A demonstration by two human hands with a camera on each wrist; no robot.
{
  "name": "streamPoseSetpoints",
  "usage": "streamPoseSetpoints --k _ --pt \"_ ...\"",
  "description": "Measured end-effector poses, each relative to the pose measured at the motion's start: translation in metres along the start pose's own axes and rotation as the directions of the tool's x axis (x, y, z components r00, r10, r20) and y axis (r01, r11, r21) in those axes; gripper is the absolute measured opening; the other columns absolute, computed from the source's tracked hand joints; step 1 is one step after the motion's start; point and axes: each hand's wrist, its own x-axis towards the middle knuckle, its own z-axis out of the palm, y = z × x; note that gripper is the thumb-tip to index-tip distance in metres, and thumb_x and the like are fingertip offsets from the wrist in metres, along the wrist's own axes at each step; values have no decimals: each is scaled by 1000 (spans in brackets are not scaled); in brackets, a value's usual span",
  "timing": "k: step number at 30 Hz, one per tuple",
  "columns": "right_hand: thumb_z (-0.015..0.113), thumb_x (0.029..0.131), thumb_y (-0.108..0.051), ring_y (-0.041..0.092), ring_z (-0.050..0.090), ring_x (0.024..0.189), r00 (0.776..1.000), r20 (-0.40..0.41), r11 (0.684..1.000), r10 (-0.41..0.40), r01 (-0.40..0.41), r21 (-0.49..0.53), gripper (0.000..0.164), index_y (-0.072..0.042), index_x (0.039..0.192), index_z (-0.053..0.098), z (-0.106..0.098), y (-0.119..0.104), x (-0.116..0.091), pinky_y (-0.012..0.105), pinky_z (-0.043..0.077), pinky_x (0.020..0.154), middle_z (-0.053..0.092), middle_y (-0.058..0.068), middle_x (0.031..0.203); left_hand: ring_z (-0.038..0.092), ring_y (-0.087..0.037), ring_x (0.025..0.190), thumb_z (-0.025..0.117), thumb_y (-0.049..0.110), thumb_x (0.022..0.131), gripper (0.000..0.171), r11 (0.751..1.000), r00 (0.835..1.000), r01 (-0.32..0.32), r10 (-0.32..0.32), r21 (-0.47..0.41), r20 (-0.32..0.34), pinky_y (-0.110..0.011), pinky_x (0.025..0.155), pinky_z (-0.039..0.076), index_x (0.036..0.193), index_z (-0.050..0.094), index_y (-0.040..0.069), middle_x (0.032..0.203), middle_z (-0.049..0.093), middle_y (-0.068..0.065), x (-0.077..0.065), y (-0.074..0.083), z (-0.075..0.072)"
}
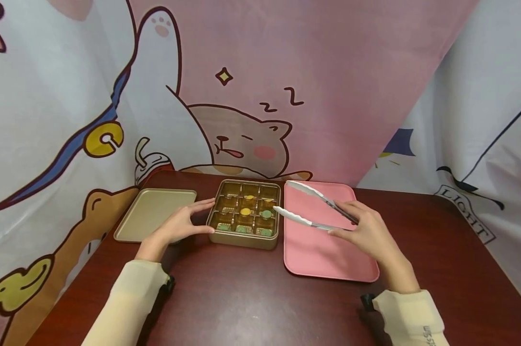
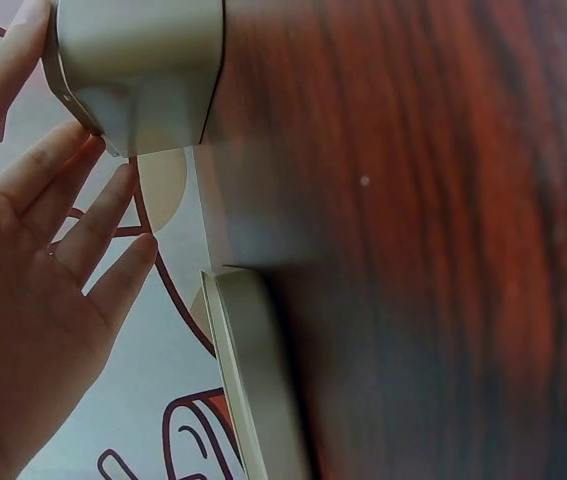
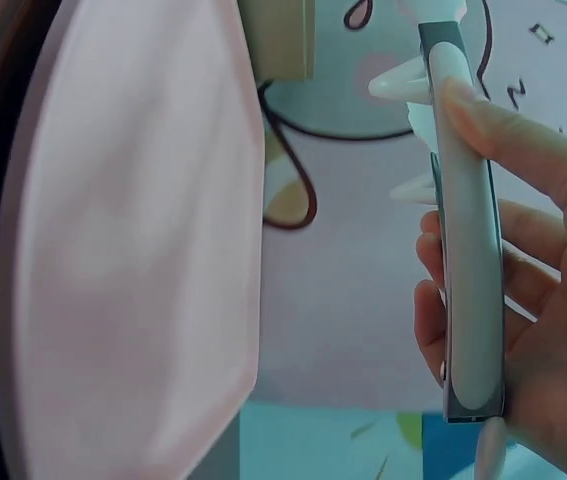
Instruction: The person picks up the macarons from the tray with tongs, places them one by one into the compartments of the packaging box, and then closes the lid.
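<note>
A square gold tin (image 1: 243, 240) stands mid-table, its brown insert divided into several compartments. Small round yellow pieces (image 1: 245, 211) and green pieces (image 1: 266, 214) lie in some of them; their kind is not clear. My left hand (image 1: 176, 226) touches the tin's left side, thumb near the front corner and fingers fairly straight, as the left wrist view also shows. Held in my right hand (image 1: 373, 235) is a pair of tongs (image 1: 304, 220) with white tips, spread apart. One tip reaches over the tin's right edge, the other over the pink tray (image 1: 329, 262).
Left of the tin lies a shallow gold lid or tray (image 1: 150, 214), partly behind my left hand. The pink tray sits close against the tin's right side. A printed cartoon curtain (image 1: 329, 72) hangs behind the dark wooden table (image 1: 243, 298).
</note>
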Motion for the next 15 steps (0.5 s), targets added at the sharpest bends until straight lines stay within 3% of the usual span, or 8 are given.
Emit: streamPoseSetpoints --k 10,13,15 --pt "94 65 -32 28 64 98 998 -50 998 49 -51 -39 82 -1 134 62 -10 39 -22 20 46 76 68 13 114 43 -34 143 83 39 79 81 1000 1000 17 -17 7 3 -58 113 36 148 50 14 155 47 -5 -3 1 1" --pt "93 67 -35 32 64 104 996 -47 995 82 -84 -52 83 -1 136 60 -11 51 -27 28 48 81 67 14 115 43 -34 143 83 39 79 81 1000 1000 15 -15 9 3 -59 113 36 148 50 14 155 46 -6 -2 2 0" --pt "92 68 -36 36 62 108 994 -31 993 105 -106 -60 85 0 137 58 -12 59 -31 42 50 84 66 17 118 43 -34 143 83 39 79 81 1000 1000 11 -11 13 2 -58 113 36 149 49 14 156 46 -6 -2 2 0"
